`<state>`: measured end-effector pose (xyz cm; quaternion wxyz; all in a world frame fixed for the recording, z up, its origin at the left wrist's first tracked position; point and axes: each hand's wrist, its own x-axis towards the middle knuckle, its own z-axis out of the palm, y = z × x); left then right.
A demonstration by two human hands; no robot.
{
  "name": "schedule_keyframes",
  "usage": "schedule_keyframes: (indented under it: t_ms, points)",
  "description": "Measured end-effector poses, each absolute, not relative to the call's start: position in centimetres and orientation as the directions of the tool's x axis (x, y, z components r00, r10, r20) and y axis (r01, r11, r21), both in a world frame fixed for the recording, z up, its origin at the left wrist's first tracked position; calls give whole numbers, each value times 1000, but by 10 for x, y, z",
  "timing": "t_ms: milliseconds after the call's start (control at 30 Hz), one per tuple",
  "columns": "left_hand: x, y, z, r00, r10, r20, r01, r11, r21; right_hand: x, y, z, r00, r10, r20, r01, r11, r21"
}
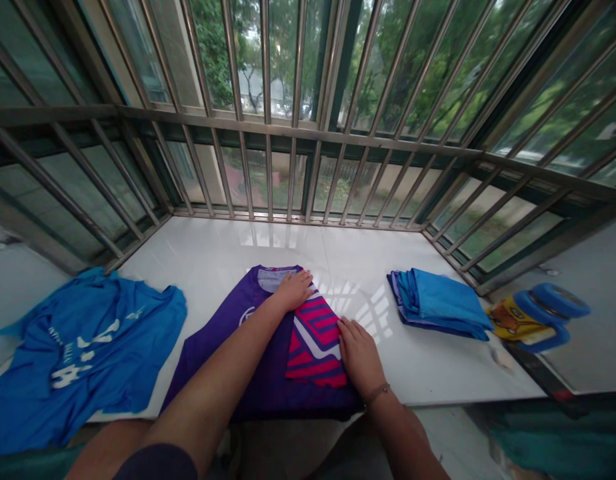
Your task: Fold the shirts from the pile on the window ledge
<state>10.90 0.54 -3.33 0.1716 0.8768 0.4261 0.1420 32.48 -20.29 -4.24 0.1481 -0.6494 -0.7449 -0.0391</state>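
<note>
A purple jersey [208, 340] lies on the white sill, its neck opening toward the window and its lower part hanging over the front edge. One sleeve [315, 340], patterned in pink, purple and white, is folded inward over the body. My left hand [294, 290] rests flat on the shoulder beside the collar, fingers stretched out. At the fold's right edge, my right hand [359, 347] lies on the cloth with its fingers extended. My left forearm crosses over part of the jersey's front and hides it.
A blue T-shirt [123, 353] with white print lies spread at the left. Folded blue clothes [441, 300] are stacked at the right, beside a yellow and blue jug [531, 313]. Metal window bars [308, 133] enclose the white sill [348, 247] at the back and sides.
</note>
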Motion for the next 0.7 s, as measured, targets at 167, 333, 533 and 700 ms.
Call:
schedule_keyframes:
  t_ms: [167,333,533,700]
  points:
    - [90,5,-24,416,906,74,853,-418,312,346,-203,-44,-88,962,259,973,138,-185]
    - [24,22,-8,98,991,89,952,-119,283,342,-189,-24,-62,958,280,943,148,-299]
    - [-36,47,-4,-41,997,-58,949,57,309,312,-111,7,29,999,34,891,-10,-454]
    - [-48,68,-6,-74,989,-131,920,118,373,288,-30,10,78,996,-44,898,-90,-430]
